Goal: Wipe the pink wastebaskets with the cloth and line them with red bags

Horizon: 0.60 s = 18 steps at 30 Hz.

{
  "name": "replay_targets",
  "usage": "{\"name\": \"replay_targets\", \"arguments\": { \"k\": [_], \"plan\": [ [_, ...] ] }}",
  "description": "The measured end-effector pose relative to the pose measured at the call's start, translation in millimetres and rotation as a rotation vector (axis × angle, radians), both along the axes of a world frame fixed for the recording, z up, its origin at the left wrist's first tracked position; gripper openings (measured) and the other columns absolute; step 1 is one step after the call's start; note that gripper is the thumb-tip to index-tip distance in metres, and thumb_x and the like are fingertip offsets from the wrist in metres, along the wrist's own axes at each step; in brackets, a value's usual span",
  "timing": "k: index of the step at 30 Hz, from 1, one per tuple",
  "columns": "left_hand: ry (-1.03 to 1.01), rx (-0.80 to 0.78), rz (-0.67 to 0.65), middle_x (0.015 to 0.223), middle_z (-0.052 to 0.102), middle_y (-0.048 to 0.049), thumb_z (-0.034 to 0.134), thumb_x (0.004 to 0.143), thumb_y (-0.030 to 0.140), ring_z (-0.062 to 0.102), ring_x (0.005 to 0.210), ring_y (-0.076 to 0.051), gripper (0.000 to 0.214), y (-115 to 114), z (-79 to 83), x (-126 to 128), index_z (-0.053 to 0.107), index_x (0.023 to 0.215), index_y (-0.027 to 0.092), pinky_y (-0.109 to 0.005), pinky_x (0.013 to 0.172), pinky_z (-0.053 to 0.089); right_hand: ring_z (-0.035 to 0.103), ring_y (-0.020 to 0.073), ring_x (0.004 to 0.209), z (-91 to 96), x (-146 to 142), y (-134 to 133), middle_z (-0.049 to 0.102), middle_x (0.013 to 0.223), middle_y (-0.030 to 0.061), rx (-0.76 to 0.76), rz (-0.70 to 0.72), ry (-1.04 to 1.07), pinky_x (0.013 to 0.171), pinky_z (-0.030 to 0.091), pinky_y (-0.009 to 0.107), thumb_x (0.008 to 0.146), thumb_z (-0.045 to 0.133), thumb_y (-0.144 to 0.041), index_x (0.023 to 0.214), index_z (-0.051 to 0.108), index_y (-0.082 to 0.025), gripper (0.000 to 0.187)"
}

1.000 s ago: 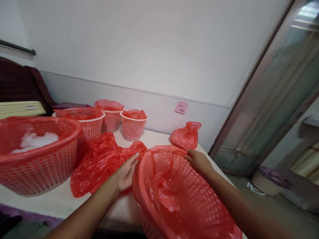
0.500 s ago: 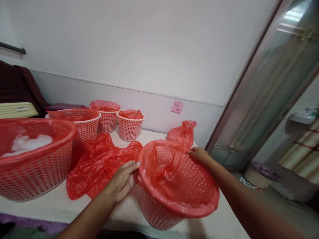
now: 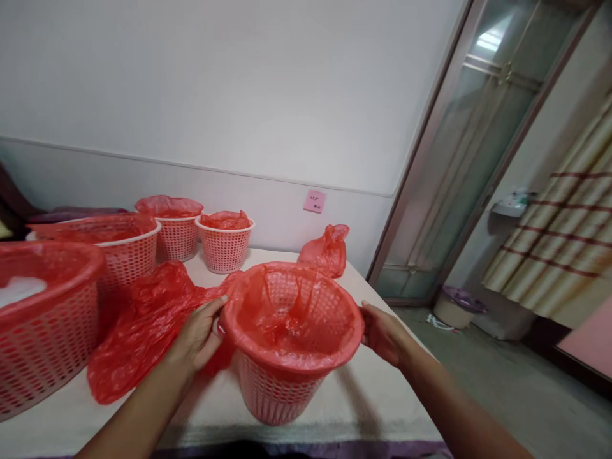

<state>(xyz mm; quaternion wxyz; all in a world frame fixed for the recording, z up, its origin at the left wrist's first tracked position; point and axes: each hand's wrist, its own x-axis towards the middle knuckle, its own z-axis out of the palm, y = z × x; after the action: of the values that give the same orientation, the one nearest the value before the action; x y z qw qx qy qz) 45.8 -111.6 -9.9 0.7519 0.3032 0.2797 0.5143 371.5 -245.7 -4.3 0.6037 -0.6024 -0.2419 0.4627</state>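
Observation:
A pink perforated plastic basket [image 3: 282, 389] stands upright on the table's near edge, lined with a red plastic bag [image 3: 287, 312] folded over its rim. My left hand [image 3: 198, 335] grips the bag-covered rim on the left, fingers curled. My right hand [image 3: 382, 331] holds the rim on the right side. Loose crumpled red bags [image 3: 138, 319] lie just left of the basket, under my left wrist.
A large lined basket [image 3: 43, 319] sits at far left, three smaller lined baskets [image 3: 224, 242] stand along the wall, and a bunched red bag [image 3: 327, 250] lies behind. The table [image 3: 363, 401] ends at right; beyond are a glass door [image 3: 459, 159] and a curtain.
The basket has gone from tilted toward me to standing upright on the table. Both hands stayed on its rim, and the camera view swung to the right.

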Motion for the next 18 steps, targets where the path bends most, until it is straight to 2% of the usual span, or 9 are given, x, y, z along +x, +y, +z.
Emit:
{"name": "replay_targets", "arguments": {
  "k": [5, 10, 15, 18],
  "plan": [
    [-0.001, 0.021, 0.026, 0.061, 0.069, -0.0019, 0.052, 0.085, 0.0, 0.063, 0.052, -0.01, 0.023, 3.1, 5.6, 10.2, 0.066, 0.069, 0.01, -0.017, 0.053, 0.055, 0.062, 0.0092, 0.059, -14.1, -9.9, -19.4, 0.068, 0.073, 0.0002, 0.118, 0.057, 0.197, 0.063, 0.053, 0.022, 0.082, 0.061, -0.022, 0.087, 0.063, -0.017, 0.008],
    [0.029, 0.03, 0.047, 0.058, 0.068, -0.0016, 0.045, 0.088, 0.0, 0.062, 0.049, -0.008, 0.031, 6.9, 8.8, 9.7, 0.065, 0.067, 0.01, -0.015, 0.053, 0.055, 0.06, 0.0071, 0.06, -35.7, -17.9, -17.0, 0.066, 0.071, -0.0024, 0.226, 0.091, 0.26, 0.062, 0.052, 0.018, 0.074, 0.071, -0.02, 0.077, 0.062, -0.017, 0.01],
    [0.062, 0.025, 0.051, 0.066, 0.072, -0.0033, 0.042, 0.09, 0.0, 0.066, 0.054, -0.01, 0.031, -0.2, 7.8, -1.4, 0.067, 0.075, 0.01, -0.018, 0.059, 0.058, 0.048, 0.0038, 0.045, -54.8, -36.9, -10.1, 0.052, 0.054, -0.0064, 0.179, 0.139, 0.272, 0.048, 0.044, 0.014, 0.077, 0.069, -0.023, 0.077, 0.059, -0.016, 0.012],
    [0.075, 0.023, 0.046, 0.071, 0.074, -0.0045, 0.042, 0.091, 0.001, 0.068, 0.059, -0.011, 0.03, -2.2, 4.6, -7.9, 0.069, 0.082, 0.01, -0.021, 0.063, 0.06, 0.045, 0.0034, 0.042, -62.2, -46.5, -11.2, 0.048, 0.052, -0.0074, 0.125, 0.144, 0.238, 0.043, 0.04, 0.013, 0.079, 0.066, -0.027, 0.074, 0.056, -0.017, 0.014]
  ]
}}
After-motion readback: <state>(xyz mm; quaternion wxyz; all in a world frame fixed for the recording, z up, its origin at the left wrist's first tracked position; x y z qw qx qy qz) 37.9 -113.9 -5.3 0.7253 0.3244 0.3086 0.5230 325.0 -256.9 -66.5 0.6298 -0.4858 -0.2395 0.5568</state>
